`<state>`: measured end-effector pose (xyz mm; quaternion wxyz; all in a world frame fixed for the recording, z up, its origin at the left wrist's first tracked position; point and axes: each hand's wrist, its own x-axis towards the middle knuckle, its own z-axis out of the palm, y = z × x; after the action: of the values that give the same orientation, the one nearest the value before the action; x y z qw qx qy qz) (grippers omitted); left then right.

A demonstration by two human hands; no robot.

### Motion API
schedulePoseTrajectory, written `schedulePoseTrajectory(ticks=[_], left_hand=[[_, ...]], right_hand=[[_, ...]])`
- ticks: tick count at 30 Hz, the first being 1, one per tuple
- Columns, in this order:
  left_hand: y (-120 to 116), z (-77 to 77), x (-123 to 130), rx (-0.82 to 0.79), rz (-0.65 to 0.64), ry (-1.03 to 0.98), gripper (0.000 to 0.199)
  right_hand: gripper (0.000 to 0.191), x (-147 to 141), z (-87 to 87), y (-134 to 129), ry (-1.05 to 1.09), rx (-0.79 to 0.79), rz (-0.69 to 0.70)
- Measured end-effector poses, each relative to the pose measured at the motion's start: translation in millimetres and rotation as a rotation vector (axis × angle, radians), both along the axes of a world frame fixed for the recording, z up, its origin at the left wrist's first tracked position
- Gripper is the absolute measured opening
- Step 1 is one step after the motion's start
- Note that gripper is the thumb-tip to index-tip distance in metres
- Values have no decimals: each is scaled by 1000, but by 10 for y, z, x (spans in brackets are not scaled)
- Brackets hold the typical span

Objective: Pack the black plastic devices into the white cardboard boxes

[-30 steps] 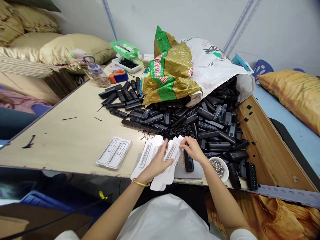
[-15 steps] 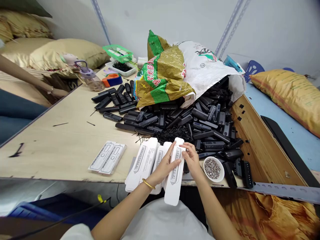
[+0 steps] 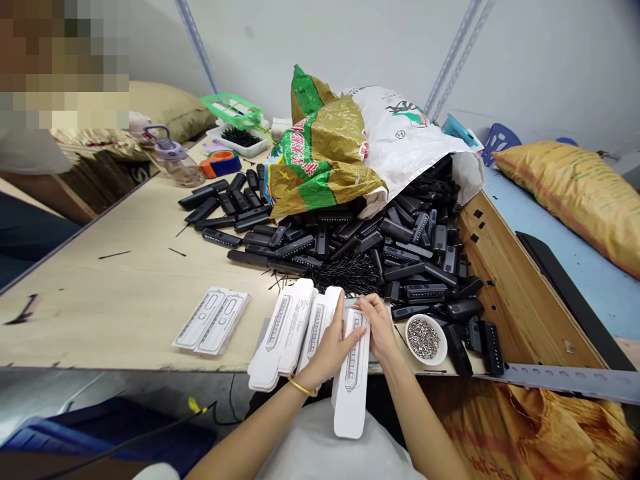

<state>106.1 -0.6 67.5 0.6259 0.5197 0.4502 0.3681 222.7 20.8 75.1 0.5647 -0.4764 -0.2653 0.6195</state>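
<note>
Over the table's near edge, a white printed carton (image 3: 351, 408) with a line drawing of a slotted device sits between both hands. My left hand (image 3: 331, 347) grips it from the left, thumb across the printed face and fingers along the side. The fingers of my right hand (image 3: 379, 328) are closed at its upper end, where the flap is partly hidden. To the left lie more flat white cartons (image 3: 283, 337), overlapping one another. Beyond my hands is a bundle of thin black strips (image 3: 345, 272), which look like cable ties.
Many black slotted devices (image 3: 300, 247) are heaped behind, spilling from a white sack (image 3: 400, 140). A white bowl of small metal parts (image 3: 424, 339) stands at right. Printed sheets (image 3: 213, 320) lie left. A wooden board (image 3: 520, 287) edges the right; a person (image 3: 30, 153) is far left.
The carton has come down toward my body, away from the strips. My right fingers have closed around its upper end. At far left, the other person's position has changed.
</note>
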Motion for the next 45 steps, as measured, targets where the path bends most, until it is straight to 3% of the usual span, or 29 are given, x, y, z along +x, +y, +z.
schedulePoseTrajectory(ticks=[3,10,13,16,18,20,22,25,27,29,32,35,38,40,42,44,45], left_hand=[[-25,-19,-21,65,-3,94,89],[106,35,-38,7,13,68,94],[176,62,-57,48,-34,-13,79],[189,110,-68,406,-207,11,65],[179,149,-65,706,-248,74,62],[184,185,-68,815,-154,111,56],[223,215,-88,683,29,164,49],[315,239,-139,339,231,382,50],[357,247,-171,258,204,515,58],[362,259,-202,269,97,620,65],[316,306,-249,206,-83,816,68],[263,365,-264,180,-222,922,68],[236,366,-221,294,-405,769,71],[227,319,-183,340,-456,606,71],[215,250,-162,330,-372,488,68],[192,180,-155,277,-222,425,66],[174,150,-150,243,-148,406,65]], right_hand=[[31,-2,-41,-3,24,-69,47],[24,-40,-25,-191,-236,109,22],[26,59,14,-24,-219,45,-117],[32,156,-5,191,-107,-36,-324],[34,175,-68,224,-113,-34,-293],[33,166,-180,127,-270,6,-184],[31,153,-347,-67,-592,63,-122],[41,162,-656,-368,-1098,144,-121],[42,214,-823,-482,-1196,216,-111],[40,337,-879,-510,-1140,256,-128],[36,663,-673,-465,-929,176,-230],[37,974,-208,-410,-702,200,-154],[28,1021,207,-322,-714,334,301],[25,920,301,-186,-719,405,499],[26,802,226,33,-760,344,418],[29,716,42,306,-925,97,108],[28,685,-61,445,-1060,-49,36]])
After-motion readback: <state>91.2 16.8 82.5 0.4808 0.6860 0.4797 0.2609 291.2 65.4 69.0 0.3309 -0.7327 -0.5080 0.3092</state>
